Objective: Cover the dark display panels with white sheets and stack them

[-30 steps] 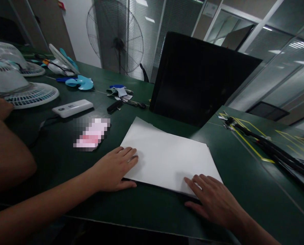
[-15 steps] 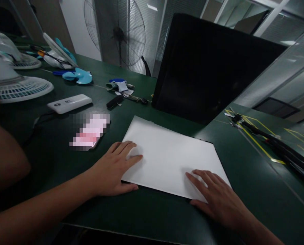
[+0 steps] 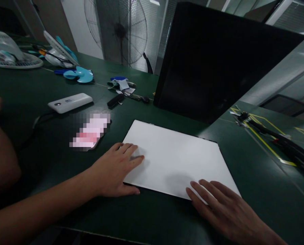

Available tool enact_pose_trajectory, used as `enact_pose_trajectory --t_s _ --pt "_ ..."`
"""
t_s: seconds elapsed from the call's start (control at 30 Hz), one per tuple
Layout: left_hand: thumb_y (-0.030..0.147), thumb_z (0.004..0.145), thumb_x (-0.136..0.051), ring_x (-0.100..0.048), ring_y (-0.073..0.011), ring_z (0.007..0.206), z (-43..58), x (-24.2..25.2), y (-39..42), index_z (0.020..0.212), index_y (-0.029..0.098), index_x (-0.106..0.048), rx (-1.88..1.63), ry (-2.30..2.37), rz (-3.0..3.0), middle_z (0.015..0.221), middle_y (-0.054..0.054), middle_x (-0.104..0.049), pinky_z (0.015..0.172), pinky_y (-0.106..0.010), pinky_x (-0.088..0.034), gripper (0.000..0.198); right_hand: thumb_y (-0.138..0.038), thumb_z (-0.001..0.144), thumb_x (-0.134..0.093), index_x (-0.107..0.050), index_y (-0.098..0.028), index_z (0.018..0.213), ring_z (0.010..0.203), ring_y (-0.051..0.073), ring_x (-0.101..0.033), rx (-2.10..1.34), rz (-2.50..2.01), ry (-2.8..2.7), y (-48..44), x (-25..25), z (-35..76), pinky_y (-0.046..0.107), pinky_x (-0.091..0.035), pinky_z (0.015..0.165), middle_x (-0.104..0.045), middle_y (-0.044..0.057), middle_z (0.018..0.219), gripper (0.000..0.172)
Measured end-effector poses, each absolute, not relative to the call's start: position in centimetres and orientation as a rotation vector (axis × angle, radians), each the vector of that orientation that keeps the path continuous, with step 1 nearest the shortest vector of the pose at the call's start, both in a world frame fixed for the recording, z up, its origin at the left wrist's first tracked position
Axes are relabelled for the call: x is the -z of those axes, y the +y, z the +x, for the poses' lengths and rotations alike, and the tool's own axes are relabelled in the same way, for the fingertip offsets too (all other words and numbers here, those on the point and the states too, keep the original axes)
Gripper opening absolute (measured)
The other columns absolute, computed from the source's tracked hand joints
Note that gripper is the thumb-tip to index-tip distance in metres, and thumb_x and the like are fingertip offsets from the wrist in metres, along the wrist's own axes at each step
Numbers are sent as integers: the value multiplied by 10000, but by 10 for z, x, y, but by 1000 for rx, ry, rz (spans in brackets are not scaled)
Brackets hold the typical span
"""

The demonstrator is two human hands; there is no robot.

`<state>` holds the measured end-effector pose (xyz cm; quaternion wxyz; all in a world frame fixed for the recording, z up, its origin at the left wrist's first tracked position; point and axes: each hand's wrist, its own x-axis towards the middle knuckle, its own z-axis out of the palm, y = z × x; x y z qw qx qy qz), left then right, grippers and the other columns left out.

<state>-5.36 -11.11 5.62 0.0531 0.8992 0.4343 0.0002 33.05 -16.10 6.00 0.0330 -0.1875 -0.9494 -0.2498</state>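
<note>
A white rectangular panel (image 3: 172,160) with thin dark edges lies flat in front of me. My left hand (image 3: 120,170) rests over its left edge, fingers spread on the white face and thumb on the table just off the near edge. At the near right corner is my right hand (image 3: 219,204), its fingers stretched out and a soft shadow beside them on the panel. Whether those fingertips touch the surface I cannot tell. Neither hand grips anything.
A large black monitor (image 3: 218,64) stands behind the panel on the green table (image 3: 167,217). Left of the panel are a blurred-out phone (image 3: 92,131) and a white power bank (image 3: 70,102). Fan parts (image 3: 79,74) lie farther back. Another person's arm (image 3: 2,156) is at far left.
My right hand has moved toward me and slightly right, its thumb no longer showing at the near edge. My left hand stays nearly still. A white fan guard at far left has left the view.
</note>
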Motion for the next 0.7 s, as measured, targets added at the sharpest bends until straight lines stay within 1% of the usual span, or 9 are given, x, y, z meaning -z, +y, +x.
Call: enact_pose_trajectory --t_s 0.1,0.2,0.33,0.4,0.47,0.57,0.63,0.7 --pt "790 760 -627 -428 -431 1406 -53 -57 -110 1506 293 -476 9 1336 2726 1566 -188 -429 1135 -633 -312 909 -89 969 -388 -647 -125 1328 1086 283 -632 745 -498 -2925 -160 -64 330 447 -485 896 -685 109 1285 444" --pt "805 749 -625 -407 -432 1423 -54 -54 -110 1524 270 -451 -8 1345 2750 1578 -197 -409 1147 -617 -310 958 -87 959 -404 -675 -96 1275 1045 278 -649 717 -434 -2902 -159 -69 329 437 -513 865 -699 119 1252 417" --pt "823 760 -600 -359 -440 1459 -54 -49 -115 1556 230 -394 -130 1337 2865 1616 -207 -355 1183 -613 -264 1014 -97 953 -434 -707 -107 1218 1025 254 -664 707 -383 -2871 -158 -79 329 406 -550 837 -716 106 1223 380" --pt "771 797 -613 -407 -427 1433 -53 -49 -118 1566 194 -365 -237 1312 2943 1604 -217 -375 1171 -585 -308 993 -104 950 -441 -700 -108 1239 1046 248 -666 719 -371 -2886 -158 -85 330 387 -568 827 -714 103 1233 388" --pt "644 867 -629 -518 -387 1347 -51 -50 -121 1549 165 -384 -338 1239 3033 1538 -214 -474 1124 -532 -393 869 -118 957 -426 -688 -106 1264 1078 245 -661 711 -370 -2888 -157 -89 332 373 -583 822 -707 106 1251 404" --pt "397 947 -610 -657 -316 1152 -47 -51 -126 1451 172 -502 -448 1075 3185 1363 -157 -646 1012 -472 -496 562 -142 968 -409 -676 -112 1285 1144 242 -641 682 -394 -2850 -156 -94 334 354 -596 818 -690 113 1291 416" --pt "303 962 -592 -690 -295 1080 -45 -52 -129 1371 184 -564 -532 1005 3261 1288 -129 -693 950 -456 -534 427 -146 969 -407 -674 -113 1284 1192 243 -623 676 -384 -2836 -156 -96 336 344 -601 824 -678 116 1315 414" --pt "272 969 -585 -697 -293 1076 -42 -52 -132 1292 180 -603 -640 1000 3290 1264 -126 -707 930 -455 -551 336 -140 971 -402 -671 -106 1284 1230 250 -608 679 -371 -2833 -156 -100 338 342 -607 830 -670 123 1330 414"
